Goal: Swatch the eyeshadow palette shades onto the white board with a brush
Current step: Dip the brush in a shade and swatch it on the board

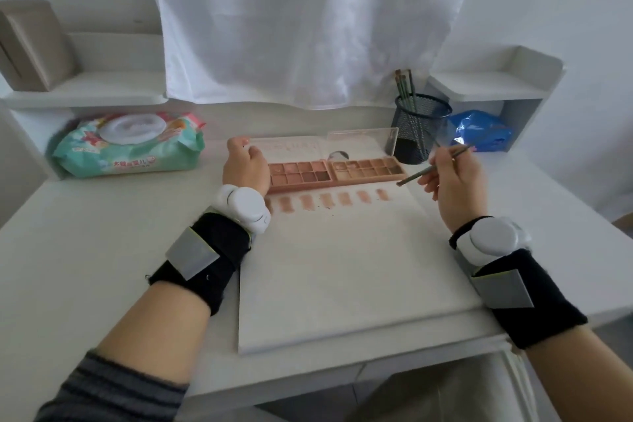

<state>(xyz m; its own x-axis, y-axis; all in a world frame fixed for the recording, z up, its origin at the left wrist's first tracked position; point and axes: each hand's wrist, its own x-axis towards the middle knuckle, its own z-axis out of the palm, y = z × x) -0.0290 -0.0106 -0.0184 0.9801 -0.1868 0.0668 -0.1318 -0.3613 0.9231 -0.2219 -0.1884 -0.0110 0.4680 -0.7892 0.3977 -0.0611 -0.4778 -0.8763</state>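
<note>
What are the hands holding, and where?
The right hand pinches a thin brush around the middle of its handle. The left hand is curled at the eyeshadow palette's left end.

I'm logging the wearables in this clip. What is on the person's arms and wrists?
Each wrist carries a rounded white device above a black fabric band with a grey reflective patch. The left hand arm has a grey-and-dark striped sleeve pushed up; the right hand forearm is bare below its band.

A home room, likely a bedroom corner: a white bench with built-in side shelves, a white cloth hung behind, a pack of baby wipes, a mesh brush pot and a crumpled blue plastic bag
</note>
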